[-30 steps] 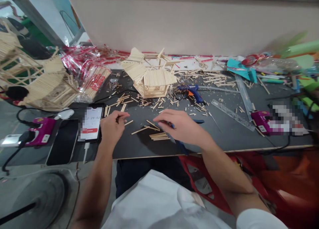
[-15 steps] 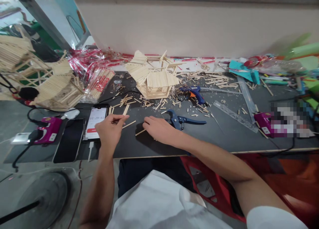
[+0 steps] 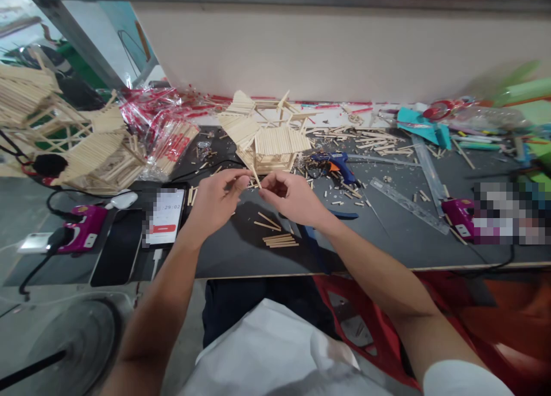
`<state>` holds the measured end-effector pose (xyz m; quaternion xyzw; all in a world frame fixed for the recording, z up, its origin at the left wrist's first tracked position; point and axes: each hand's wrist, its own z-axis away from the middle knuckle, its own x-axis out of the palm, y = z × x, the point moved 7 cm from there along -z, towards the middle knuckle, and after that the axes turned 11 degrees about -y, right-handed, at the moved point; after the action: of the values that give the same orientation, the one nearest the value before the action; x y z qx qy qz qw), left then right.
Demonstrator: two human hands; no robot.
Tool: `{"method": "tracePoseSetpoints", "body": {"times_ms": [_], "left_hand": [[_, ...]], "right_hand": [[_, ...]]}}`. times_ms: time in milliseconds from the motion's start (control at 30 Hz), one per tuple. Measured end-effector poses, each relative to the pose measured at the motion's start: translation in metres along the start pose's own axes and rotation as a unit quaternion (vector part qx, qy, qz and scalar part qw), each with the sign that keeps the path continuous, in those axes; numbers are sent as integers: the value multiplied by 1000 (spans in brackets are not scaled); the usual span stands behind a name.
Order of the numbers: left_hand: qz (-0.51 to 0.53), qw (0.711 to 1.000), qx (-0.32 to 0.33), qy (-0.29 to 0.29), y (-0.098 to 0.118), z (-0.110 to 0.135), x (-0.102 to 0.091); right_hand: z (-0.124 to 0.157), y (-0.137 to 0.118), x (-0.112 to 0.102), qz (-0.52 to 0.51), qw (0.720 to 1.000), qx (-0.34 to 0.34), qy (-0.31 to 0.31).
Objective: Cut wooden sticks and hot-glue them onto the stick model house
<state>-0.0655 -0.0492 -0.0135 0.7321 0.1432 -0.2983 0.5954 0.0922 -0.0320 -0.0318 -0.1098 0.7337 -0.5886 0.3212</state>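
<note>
My left hand (image 3: 218,202) and my right hand (image 3: 291,197) are raised together above the dark table (image 3: 387,241), fingertips nearly meeting. My right hand pinches a thin wooden stick (image 3: 255,177) that slants up to the left; my left hand pinches another thin stick beside it. Below them a small stack of cut sticks (image 3: 279,240) lies on the table. A stick-built model house (image 3: 267,139) stands just behind the hands. Blue cutters (image 3: 342,215) lie partly hidden by my right wrist.
A blue glue gun (image 3: 338,162), a clear ruler (image 3: 407,204) and scattered stick offcuts lie to the right. A phone (image 3: 166,217) with a timer, a dark tablet (image 3: 116,252) and a purple glue gun (image 3: 84,235) are at left. Larger stick models (image 3: 92,155) stand at far left.
My right hand lifted off the table with a stick and rose to meet my left hand, which moved up and right. The stack of cut sticks is uncovered again.
</note>
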Motion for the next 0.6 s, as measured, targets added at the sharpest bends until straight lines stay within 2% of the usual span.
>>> {"method": "tracePoseSetpoints", "body": {"times_ms": [100,200,300,400,600], "left_hand": [[15,999,15,-31,9,-14,12],[27,999,22,-6,12,-23,17],[46,999,26,7,11,-28,18],[110,994,14,16,8,-31,16],[248,968,-32,29,-2,-36,18]], "right_hand": [[-4,2,-4,-7,1000,-2,16],[-6,3,-9,9,1000,1,22],[-5,0,-14,59,998,7,1],[-2,-13,-25,102,995,-6,2],[-15,-52,-58,147,984,-76,70]]}}
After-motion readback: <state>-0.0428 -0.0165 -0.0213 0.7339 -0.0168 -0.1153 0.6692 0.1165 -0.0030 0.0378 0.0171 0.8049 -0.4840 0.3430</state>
